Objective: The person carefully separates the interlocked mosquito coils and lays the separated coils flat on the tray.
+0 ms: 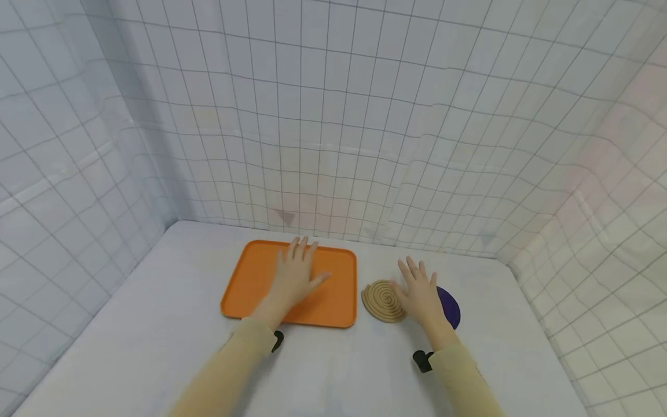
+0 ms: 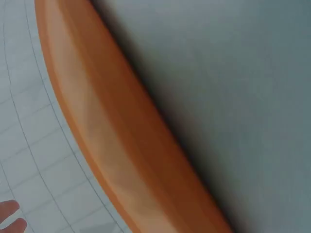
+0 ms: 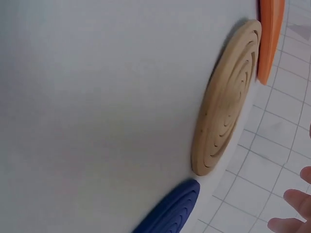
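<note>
Fingers spread, my left hand (image 1: 293, 278) is over the orange tray (image 1: 333, 289); whether it touches the tray I cannot tell. In the left wrist view the tray's side (image 2: 131, 131) runs diagonally, with two fingertips (image 2: 9, 213) at the lower left corner. My right hand (image 1: 420, 294) has its fingers extended over the space between a tan spiral coaster-like disc (image 1: 384, 301) and a purple-blue disc (image 1: 450, 307), partly covering both. The right wrist view shows the tan disc (image 3: 226, 102) and the ridged blue disc (image 3: 172, 211) lying flat, with fingertips (image 3: 294, 208) apart from them.
A white table (image 1: 333, 370) lies beneath everything. White grid-patterned cloth walls (image 1: 333, 116) rise behind it and on both sides. Dark wrist-worn devices (image 1: 423, 361) sit under both pale yellow sleeves (image 1: 464, 376).
</note>
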`<state>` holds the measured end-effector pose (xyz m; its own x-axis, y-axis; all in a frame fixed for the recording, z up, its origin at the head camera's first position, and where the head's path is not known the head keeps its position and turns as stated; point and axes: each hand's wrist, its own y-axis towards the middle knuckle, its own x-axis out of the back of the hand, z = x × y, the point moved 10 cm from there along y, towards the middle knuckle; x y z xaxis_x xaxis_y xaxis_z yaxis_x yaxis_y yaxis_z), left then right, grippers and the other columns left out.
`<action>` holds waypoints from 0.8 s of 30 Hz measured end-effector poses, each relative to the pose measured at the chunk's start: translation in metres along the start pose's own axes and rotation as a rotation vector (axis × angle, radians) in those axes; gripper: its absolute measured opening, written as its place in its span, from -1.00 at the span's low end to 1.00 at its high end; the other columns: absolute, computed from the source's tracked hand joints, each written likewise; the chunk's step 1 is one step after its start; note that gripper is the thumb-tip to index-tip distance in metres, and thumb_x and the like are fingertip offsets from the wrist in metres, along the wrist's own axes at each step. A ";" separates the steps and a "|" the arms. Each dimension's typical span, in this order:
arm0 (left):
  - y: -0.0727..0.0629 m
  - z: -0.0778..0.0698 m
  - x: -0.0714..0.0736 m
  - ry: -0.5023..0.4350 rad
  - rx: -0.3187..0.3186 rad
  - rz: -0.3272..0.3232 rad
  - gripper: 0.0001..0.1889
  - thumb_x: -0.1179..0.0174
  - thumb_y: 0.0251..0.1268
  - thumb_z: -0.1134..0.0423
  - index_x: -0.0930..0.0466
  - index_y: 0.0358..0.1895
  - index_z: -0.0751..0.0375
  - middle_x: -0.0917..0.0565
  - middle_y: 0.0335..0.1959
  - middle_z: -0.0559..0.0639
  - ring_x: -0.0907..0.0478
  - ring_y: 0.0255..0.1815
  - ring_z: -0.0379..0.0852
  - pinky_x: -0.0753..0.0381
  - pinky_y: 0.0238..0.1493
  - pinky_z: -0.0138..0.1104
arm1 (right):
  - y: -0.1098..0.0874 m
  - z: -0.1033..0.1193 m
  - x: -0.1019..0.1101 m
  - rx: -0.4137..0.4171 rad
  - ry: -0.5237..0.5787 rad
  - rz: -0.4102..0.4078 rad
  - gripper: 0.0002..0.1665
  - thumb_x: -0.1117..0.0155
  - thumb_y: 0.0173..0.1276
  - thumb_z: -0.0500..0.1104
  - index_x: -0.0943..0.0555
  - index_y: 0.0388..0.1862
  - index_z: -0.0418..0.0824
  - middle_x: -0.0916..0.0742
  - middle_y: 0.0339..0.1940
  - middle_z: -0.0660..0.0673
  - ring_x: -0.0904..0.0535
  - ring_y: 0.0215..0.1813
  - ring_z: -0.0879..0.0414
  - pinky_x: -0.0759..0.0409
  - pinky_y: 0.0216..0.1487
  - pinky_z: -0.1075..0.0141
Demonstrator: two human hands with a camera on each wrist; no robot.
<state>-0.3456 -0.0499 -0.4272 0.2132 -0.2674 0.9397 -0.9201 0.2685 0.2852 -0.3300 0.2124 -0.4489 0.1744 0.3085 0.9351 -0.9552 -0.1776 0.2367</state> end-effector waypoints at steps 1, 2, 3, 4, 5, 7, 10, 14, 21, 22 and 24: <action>0.000 -0.008 -0.004 -0.010 -0.014 0.005 -0.14 -0.07 0.33 -0.33 -0.17 0.51 0.19 -0.21 0.51 0.28 -0.11 0.53 0.29 -0.22 0.39 0.28 | -0.001 0.000 -0.003 0.000 0.005 0.002 -0.24 -0.22 0.43 0.05 -0.29 0.48 -0.27 -0.32 0.51 -0.37 -0.13 0.50 -0.44 -0.02 0.36 -0.50; 0.001 -0.017 -0.009 -0.027 -0.028 0.007 -0.15 -0.08 0.33 -0.32 -0.19 0.50 0.19 -0.23 0.50 0.28 -0.13 0.51 0.28 -0.24 0.38 0.28 | -0.002 -0.001 -0.006 -0.003 0.010 0.011 -0.23 -0.23 0.42 0.05 -0.30 0.48 -0.29 -0.33 0.50 -0.38 -0.16 0.49 -0.45 -0.04 0.36 -0.50; 0.001 -0.025 -0.013 -0.040 -0.040 0.013 -0.16 -0.08 0.33 -0.31 -0.20 0.49 0.19 -0.24 0.49 0.28 -0.14 0.51 0.27 -0.26 0.37 0.27 | -0.003 -0.001 -0.009 -0.007 0.012 0.019 -0.22 -0.25 0.41 0.04 -0.30 0.47 -0.30 -0.34 0.49 -0.39 -0.18 0.48 -0.45 -0.05 0.35 -0.50; 0.002 -0.033 -0.017 -0.052 -0.053 0.018 -0.16 -0.09 0.33 -0.31 -0.21 0.48 0.20 -0.25 0.49 0.27 -0.16 0.50 0.27 -0.26 0.37 0.26 | -0.004 -0.002 -0.011 -0.010 0.015 0.024 -0.22 -0.26 0.40 0.04 -0.30 0.47 -0.30 -0.35 0.48 -0.40 -0.20 0.47 -0.45 -0.07 0.35 -0.50; 0.003 -0.040 -0.022 -0.062 -0.061 0.030 -0.17 -0.09 0.34 -0.30 -0.22 0.48 0.21 -0.25 0.48 0.27 -0.16 0.50 0.26 -0.27 0.37 0.26 | -0.005 -0.002 -0.013 -0.014 0.018 0.029 -0.22 -0.26 0.40 0.04 -0.31 0.46 -0.31 -0.36 0.47 -0.40 -0.21 0.46 -0.45 -0.09 0.34 -0.50; 0.004 -0.052 -0.031 -0.075 -0.074 0.045 -0.17 -0.10 0.33 -0.30 -0.24 0.46 0.21 -0.28 0.46 0.26 -0.18 0.49 0.24 -0.29 0.36 0.25 | -0.006 -0.002 -0.017 -0.017 0.026 0.040 -0.21 -0.27 0.39 0.04 -0.32 0.45 -0.32 -0.37 0.47 -0.40 -0.23 0.46 -0.45 -0.11 0.33 -0.49; 0.007 -0.068 -0.042 -0.066 -0.089 0.073 -0.19 -0.11 0.32 -0.30 -0.27 0.45 0.19 -0.32 0.44 0.22 -0.19 0.48 0.22 -0.30 0.36 0.23 | -0.007 -0.003 -0.022 -0.018 0.043 0.056 -0.22 -0.28 0.39 0.05 -0.33 0.44 -0.34 -0.39 0.46 -0.40 -0.24 0.45 -0.45 -0.12 0.33 -0.49; 0.010 -0.087 -0.055 -0.020 -0.131 0.129 -0.25 -0.09 0.34 -0.29 -0.31 0.44 0.11 -0.36 0.43 0.15 -0.22 0.48 0.18 -0.31 0.37 0.20 | -0.006 -0.004 -0.028 -0.032 0.054 0.085 -0.21 -0.27 0.39 0.06 -0.34 0.44 -0.35 -0.40 0.45 -0.39 -0.26 0.45 -0.43 -0.15 0.35 -0.45; 0.016 -0.105 -0.075 -0.077 -0.108 0.262 -0.34 -0.09 0.39 -0.21 -0.34 0.42 0.08 -0.44 0.40 0.07 -0.31 0.43 0.11 -0.38 0.36 0.11 | 0.000 -0.007 -0.034 -0.077 0.108 0.144 -0.23 -0.29 0.39 0.06 -0.37 0.41 -0.35 -0.50 0.36 -0.40 -0.44 0.35 -0.33 -0.38 0.35 -0.23; 0.017 -0.106 -0.076 -0.105 -0.093 0.268 -0.35 -0.13 0.39 -0.17 -0.35 0.42 0.09 -0.47 0.37 0.07 -0.34 0.40 0.10 -0.39 0.34 0.09 | 0.000 -0.007 -0.034 -0.085 0.118 0.152 -0.24 -0.30 0.38 0.06 -0.39 0.40 -0.35 -0.52 0.34 -0.39 -0.46 0.34 -0.33 -0.41 0.34 -0.20; 0.019 -0.108 -0.077 -0.154 -0.069 0.271 -0.39 -0.19 0.38 -0.09 -0.37 0.40 0.10 -0.53 0.32 0.06 -0.38 0.35 0.08 -0.42 0.32 0.04 | 0.002 -0.008 -0.034 -0.103 0.126 0.168 -0.27 -0.32 0.37 0.05 -0.43 0.36 -0.35 -0.56 0.30 -0.38 -0.48 0.31 -0.32 -0.45 0.32 -0.16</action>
<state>-0.3444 0.0756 -0.4741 -0.0933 -0.3134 0.9450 -0.9112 0.4094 0.0458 -0.3395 0.2088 -0.4828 -0.0141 0.3981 0.9172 -0.9888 -0.1416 0.0463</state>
